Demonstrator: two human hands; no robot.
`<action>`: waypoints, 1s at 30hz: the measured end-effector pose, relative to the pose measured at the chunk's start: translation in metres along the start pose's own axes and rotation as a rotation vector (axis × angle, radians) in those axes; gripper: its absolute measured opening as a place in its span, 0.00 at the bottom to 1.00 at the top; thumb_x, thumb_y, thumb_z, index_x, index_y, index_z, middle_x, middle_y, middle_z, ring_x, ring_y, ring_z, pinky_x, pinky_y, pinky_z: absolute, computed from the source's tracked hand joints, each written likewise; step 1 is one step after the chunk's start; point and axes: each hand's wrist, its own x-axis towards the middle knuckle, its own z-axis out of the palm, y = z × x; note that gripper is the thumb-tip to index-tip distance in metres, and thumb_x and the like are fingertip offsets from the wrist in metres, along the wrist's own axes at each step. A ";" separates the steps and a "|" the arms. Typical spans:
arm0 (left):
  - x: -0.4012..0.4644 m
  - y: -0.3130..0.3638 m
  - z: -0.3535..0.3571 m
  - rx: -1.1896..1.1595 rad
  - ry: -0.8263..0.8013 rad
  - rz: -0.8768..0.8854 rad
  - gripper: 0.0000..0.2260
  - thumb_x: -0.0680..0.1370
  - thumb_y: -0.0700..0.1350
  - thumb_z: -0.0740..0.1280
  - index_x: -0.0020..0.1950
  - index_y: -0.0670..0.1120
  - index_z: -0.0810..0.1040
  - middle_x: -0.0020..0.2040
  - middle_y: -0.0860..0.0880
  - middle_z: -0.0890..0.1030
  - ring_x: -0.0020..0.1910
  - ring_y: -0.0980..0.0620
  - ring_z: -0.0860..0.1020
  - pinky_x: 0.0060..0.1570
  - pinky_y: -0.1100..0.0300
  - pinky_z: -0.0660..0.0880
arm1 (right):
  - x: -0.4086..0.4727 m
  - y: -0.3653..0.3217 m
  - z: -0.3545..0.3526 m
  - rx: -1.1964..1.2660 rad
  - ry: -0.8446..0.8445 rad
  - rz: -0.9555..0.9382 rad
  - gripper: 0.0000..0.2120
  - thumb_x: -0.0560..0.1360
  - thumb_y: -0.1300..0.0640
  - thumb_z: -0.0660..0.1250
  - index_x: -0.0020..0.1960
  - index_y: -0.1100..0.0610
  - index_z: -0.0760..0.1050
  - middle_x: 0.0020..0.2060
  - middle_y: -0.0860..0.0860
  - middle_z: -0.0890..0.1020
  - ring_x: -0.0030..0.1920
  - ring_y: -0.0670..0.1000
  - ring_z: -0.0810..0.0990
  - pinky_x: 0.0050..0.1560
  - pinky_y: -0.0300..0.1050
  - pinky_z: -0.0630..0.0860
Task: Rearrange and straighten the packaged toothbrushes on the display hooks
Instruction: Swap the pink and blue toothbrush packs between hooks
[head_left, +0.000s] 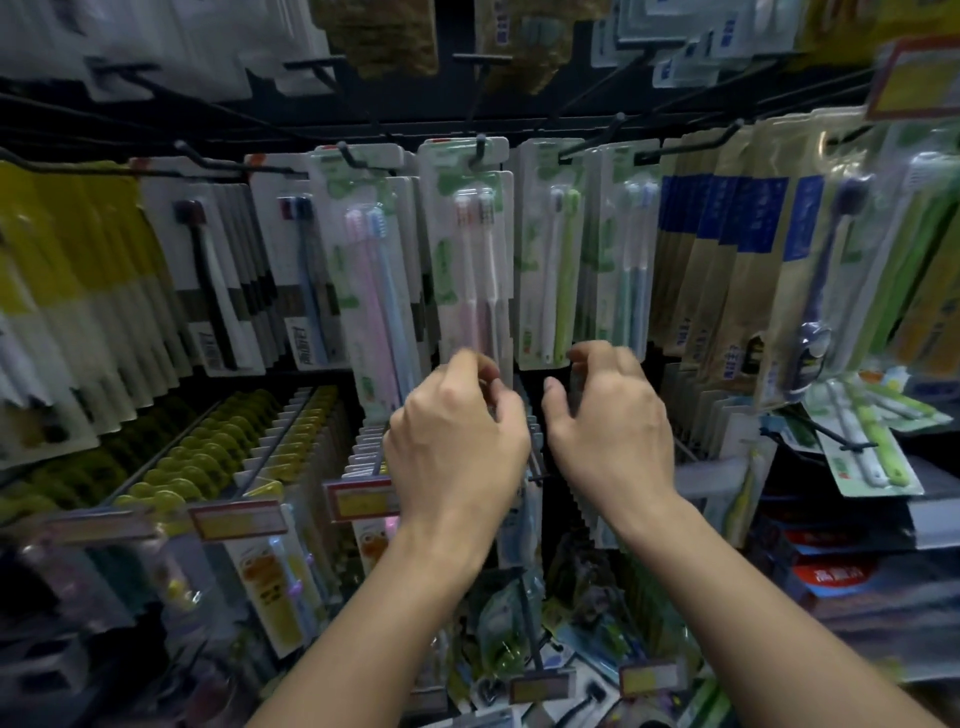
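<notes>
Packaged toothbrushes hang in rows on black display hooks (480, 148). At the centre hang a pink-and-blue pack (371, 270), a white-and-pink pack (470, 249), a white-and-green pack (553, 249) and a teal-and-blue pack (626, 244). My left hand (457, 441) reaches up under the white-and-pink pack, its fingers curled at the pack's bottom edge. My right hand (608, 421) is raised beside it, fingers curled at the bottom of the white-and-green pack. Whether either hand grips a pack is hidden by the fingers.
Yellow packs (67, 249) fill the left, black-brush packs (218, 270) beside them, gold-and-blue packs (727, 249) to the right. A lower row of hooks with price tags (236, 517) juts toward me. Loose packs (872, 452) lie tilted at the right.
</notes>
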 end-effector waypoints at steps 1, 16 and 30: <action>0.001 -0.004 -0.002 0.004 0.006 -0.005 0.02 0.79 0.48 0.68 0.49 0.52 0.81 0.41 0.53 0.84 0.40 0.47 0.83 0.40 0.50 0.80 | -0.001 -0.003 0.002 0.006 -0.003 -0.006 0.19 0.82 0.47 0.66 0.68 0.55 0.73 0.59 0.54 0.78 0.55 0.57 0.80 0.47 0.46 0.71; 0.026 -0.066 -0.022 0.044 0.148 -0.152 0.11 0.77 0.55 0.72 0.53 0.52 0.76 0.47 0.53 0.77 0.46 0.48 0.79 0.45 0.54 0.74 | -0.004 -0.043 0.027 0.145 0.064 -0.037 0.30 0.77 0.42 0.71 0.70 0.55 0.64 0.63 0.53 0.74 0.63 0.57 0.76 0.58 0.54 0.77; 0.037 -0.077 -0.011 0.122 0.080 -0.160 0.31 0.73 0.63 0.75 0.65 0.47 0.67 0.60 0.46 0.74 0.59 0.43 0.77 0.49 0.57 0.67 | -0.004 -0.049 0.039 0.161 0.057 -0.003 0.37 0.75 0.43 0.74 0.73 0.55 0.58 0.63 0.54 0.75 0.61 0.58 0.79 0.54 0.56 0.79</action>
